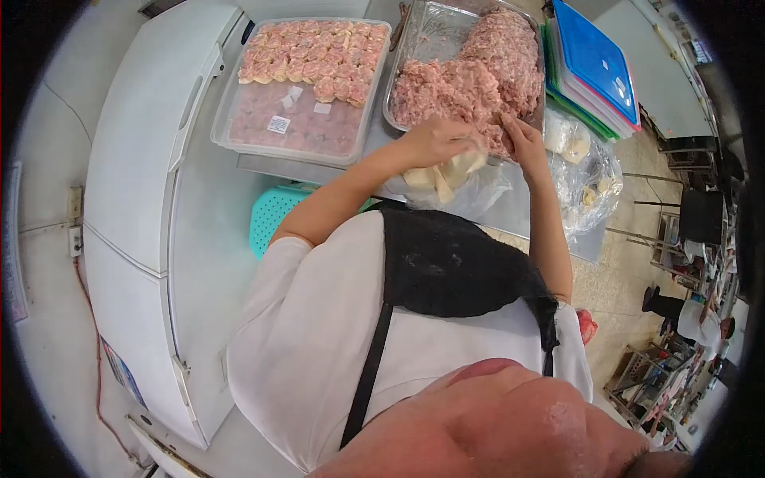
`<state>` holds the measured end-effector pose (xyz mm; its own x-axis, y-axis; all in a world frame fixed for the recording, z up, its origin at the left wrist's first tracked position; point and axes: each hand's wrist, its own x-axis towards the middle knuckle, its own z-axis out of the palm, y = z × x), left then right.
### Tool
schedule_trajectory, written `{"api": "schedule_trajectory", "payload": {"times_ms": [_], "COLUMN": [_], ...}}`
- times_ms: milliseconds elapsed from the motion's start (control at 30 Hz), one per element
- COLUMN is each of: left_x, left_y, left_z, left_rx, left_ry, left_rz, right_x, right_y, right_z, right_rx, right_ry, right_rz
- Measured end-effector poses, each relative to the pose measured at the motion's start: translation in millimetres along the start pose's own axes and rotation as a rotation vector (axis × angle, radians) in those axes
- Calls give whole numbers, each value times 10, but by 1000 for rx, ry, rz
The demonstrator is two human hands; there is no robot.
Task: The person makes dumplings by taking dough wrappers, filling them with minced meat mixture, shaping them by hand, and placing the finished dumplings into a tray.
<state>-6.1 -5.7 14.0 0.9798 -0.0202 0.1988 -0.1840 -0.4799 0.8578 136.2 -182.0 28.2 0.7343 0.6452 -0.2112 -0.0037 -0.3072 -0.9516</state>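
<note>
Curled fingers of my left hand (437, 143) hold a thin, pale dumpling wrapper (468, 162), partly hidden by the hand. Below it, more wrappers (430, 182) lie in clear plastic at the table edge. My right hand (524, 145) is closed at the near edge of the ground meat (458, 88); its fingertips are against the meat, and whatever they grip is hidden. The meat is heaped in a metal tray (434, 36). Left of the tray, a clear plastic container (225, 131) holds rows of filled dumplings (311, 56), with a lower layer showing through a labelled sheet.
Blue, pink and green lids (594, 56) are stacked right of the tray. Plastic bags with dough pieces (586, 179) lie beside my right arm. A white refrigerator (135, 159) stands at left, and a turquoise basket (275, 215) sits below the table. A person (697, 321) is far right.
</note>
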Motion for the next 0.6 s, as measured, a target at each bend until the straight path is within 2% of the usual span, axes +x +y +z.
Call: {"api": "schedule_trajectory", "payload": {"times_ms": [33, 133, 233, 333, 367, 433, 500, 600], "left_x": [-31, 66, 216, 365, 395, 421, 387, 324], "left_y": [-75, -136, -4, 54, 79, 156, -47, -154], "left_z": [53, 147, 129, 29, -2, -72, -98, -127], "left_rx": [282, -108, -1094, -1677, -1734, -1850, -1766, -1696], "left_ry": [106, 336, 516, 478, 487, 501, 603, 698], "left_rz": [95, 9, -267, -177, -154, -112, -179, -254], "right_x": [-76, -162, -199, -191, -215, -145, -164, -418], "right_y": [-73, -75, -75, -58, -85, 89, 30, -401], "right_z": [-8, -106, -102, 89, 133, 153, 22, -74], "right_rx": [47, 141, 234, 222, -66, -323, -624, -1086], "right_ry": [36, 12, -6, 51, 74, 110, 64, 19], "right_rz": [44, 3, -53, -151, -157, -359, -558, -465]}}
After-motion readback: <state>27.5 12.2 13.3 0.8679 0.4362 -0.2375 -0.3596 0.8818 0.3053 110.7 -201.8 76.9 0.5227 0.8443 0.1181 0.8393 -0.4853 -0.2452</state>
